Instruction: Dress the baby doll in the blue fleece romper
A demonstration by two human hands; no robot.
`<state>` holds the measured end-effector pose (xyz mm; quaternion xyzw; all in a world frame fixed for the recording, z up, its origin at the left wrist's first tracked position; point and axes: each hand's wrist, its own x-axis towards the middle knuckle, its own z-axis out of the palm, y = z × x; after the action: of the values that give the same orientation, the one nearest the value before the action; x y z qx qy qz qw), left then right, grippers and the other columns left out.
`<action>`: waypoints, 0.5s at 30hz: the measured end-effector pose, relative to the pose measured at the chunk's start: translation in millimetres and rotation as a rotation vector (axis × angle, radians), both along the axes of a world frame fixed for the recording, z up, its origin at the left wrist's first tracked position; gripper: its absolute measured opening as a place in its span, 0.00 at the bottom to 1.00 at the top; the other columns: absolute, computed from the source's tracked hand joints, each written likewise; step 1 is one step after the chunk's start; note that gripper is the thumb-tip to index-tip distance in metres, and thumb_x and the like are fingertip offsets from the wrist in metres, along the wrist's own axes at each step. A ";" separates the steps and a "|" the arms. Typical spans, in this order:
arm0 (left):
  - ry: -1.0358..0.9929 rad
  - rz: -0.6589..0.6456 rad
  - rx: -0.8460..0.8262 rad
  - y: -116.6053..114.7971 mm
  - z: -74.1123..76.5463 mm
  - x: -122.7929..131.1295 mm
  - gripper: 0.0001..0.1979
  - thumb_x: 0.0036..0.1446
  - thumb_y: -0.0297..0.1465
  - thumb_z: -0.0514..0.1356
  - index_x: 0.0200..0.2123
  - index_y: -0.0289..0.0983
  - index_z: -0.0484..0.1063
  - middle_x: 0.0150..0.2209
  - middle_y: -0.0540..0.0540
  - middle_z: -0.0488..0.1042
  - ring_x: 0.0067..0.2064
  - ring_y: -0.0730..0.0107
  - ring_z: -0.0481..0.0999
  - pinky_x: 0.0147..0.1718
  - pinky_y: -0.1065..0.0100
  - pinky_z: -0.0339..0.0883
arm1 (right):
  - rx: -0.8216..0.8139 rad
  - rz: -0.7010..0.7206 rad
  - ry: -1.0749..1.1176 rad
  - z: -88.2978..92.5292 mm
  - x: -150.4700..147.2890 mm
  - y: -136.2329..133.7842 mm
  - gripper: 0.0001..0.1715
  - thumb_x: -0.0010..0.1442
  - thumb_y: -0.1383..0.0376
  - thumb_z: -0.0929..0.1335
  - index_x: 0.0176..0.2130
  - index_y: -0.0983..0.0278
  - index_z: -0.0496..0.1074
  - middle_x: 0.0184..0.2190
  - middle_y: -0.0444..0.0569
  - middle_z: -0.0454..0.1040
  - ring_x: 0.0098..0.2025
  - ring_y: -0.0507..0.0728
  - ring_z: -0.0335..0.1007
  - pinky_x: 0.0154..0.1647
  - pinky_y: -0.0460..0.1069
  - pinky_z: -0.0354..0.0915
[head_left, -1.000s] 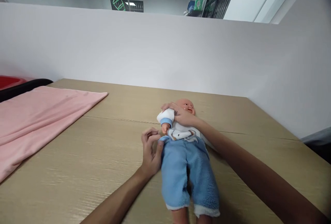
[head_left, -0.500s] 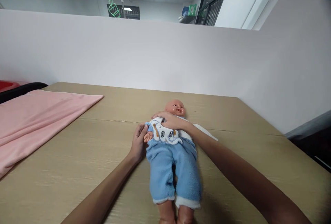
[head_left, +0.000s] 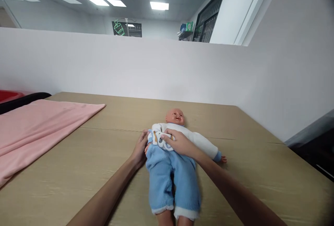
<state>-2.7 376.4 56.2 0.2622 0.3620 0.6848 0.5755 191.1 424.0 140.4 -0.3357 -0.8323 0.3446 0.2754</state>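
A baby doll [head_left: 175,116] lies on its back, head away from me, in blue trousers [head_left: 167,180] and a white top [head_left: 199,140] with an elephant face [head_left: 162,141] on the front. My left hand [head_left: 140,148] is closed at the blue cuff of the doll's sleeve on the left, beside the small doll hand. Over the doll's belly, my right hand [head_left: 181,143] has thumb and fingers bent on the elephant front, pinching the cloth. The other sleeve stretches out to the right, ending in a blue cuff [head_left: 217,156] and a doll hand.
A pink cloth [head_left: 52,125] lies on the wooden table [head_left: 86,170] at the left. Beyond it are a black rim [head_left: 26,102] and a red basin [head_left: 9,96]. A white partition [head_left: 146,69] stands behind the table, and a dark object [head_left: 313,149] is off the right edge.
My right hand has moved down from the doll's shoulder to the elephant front. The doll's right-side sleeve and hand now show. My left hand stays at the cuff. The view has tilted up.
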 end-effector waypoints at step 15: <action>0.172 0.019 0.023 32.8 -6.1 -21.5 0.13 0.65 0.40 0.71 0.45 0.39 0.77 0.42 0.46 0.82 0.36 0.68 0.80 0.36 0.67 0.77 | -0.076 0.068 0.007 -18.7 5.6 14.2 0.16 0.60 0.51 0.77 0.39 0.60 0.80 0.31 0.45 0.79 0.35 0.60 0.72 0.36 0.53 0.66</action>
<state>-24.1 409.2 50.0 0.3231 0.4046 0.6694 0.5327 196.7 438.2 121.7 -0.3162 -0.8286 0.3863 0.2536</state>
